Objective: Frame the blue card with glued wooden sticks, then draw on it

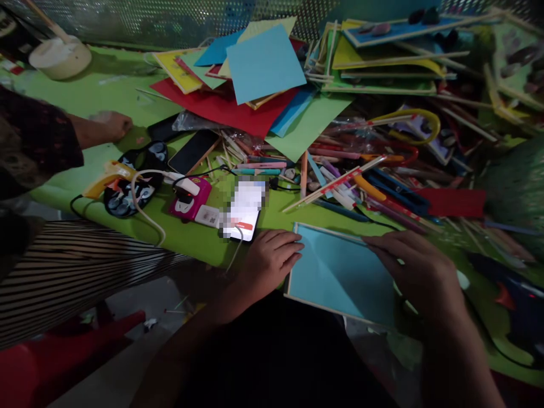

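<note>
Dim light, green tabletop [196, 245], perforated screen [140, 22] behind, greyish floor [104, 374]

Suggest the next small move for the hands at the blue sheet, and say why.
Probably have the right hand press the top stick down near its right end: its fingers are at that end, while the left hand has its fingertips on the left edge of the sheet and could steady it. Whether the stick is fixed there, I cannot tell.
</note>
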A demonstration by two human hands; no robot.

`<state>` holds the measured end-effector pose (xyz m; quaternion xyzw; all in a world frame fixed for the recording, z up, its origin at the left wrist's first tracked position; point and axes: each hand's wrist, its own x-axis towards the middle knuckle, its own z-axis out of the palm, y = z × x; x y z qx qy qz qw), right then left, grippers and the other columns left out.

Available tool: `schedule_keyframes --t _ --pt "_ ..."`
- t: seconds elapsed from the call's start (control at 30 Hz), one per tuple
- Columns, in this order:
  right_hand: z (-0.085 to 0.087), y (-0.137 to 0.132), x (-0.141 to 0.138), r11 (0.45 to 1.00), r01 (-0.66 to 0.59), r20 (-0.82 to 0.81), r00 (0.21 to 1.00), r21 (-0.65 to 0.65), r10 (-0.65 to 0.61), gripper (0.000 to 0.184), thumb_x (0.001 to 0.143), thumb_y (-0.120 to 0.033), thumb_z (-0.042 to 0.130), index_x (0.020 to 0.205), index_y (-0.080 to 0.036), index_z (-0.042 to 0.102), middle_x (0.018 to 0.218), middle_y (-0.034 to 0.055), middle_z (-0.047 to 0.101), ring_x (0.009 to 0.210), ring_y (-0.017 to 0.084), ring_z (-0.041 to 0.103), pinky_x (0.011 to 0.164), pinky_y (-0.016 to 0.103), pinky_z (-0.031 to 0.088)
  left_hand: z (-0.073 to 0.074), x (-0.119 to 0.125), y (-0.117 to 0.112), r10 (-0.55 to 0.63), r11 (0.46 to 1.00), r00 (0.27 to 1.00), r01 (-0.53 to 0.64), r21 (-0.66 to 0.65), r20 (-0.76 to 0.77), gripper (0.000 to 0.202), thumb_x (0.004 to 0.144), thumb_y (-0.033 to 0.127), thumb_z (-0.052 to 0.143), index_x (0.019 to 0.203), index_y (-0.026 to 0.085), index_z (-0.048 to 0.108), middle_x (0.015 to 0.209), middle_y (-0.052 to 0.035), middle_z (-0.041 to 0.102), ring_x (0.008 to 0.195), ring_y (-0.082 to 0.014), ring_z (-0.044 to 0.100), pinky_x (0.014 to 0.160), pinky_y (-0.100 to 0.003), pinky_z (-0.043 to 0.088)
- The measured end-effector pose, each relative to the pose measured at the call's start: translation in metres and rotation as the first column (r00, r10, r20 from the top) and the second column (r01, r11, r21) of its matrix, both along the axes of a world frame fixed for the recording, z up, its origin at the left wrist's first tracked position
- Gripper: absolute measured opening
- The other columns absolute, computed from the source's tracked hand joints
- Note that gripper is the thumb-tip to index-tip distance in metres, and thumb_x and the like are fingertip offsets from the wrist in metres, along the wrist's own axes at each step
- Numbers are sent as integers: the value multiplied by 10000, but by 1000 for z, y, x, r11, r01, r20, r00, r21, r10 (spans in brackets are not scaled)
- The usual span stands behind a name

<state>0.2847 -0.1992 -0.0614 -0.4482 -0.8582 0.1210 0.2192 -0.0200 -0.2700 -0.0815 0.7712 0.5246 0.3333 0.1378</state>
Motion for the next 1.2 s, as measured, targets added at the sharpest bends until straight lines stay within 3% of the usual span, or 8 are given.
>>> schedule_keyframes --t 0.5,0.83,1.2 --pt "0 1 -6 999 3 -3 1000 -42 -3 214 1024 -300 615 1101 -242 805 1019 68 740 897 233 719 774 338 531 1 -1 2 -4 1000 1000 4 22 5 145 1032 208 617 1111 202 738 1167 -33 798 1053 -194 733 937 -386 572" --pt "1 1 -9 999 12 -17 1000 -34 -12 220 1021 -259 609 1109 -269 810 974 71 738 882 236 718 752 347 535 4 1 10 -20 999 990 25 28 -141 298 1055 228 572 1330 180 674 1388 -68 721 1197 -238 702 992 -427 567" --pt "-3 3 -7 998 40 -11 999 51 -39 203 1012 -228 632 1113 -203 806 1001 87 757 916 232 726 809 353 565 3 0 12 -14 999 982 20 27 -191 351 1049 248 583 1389 203 659 1389 -60 721 1153 -246 688 985 -440 553"
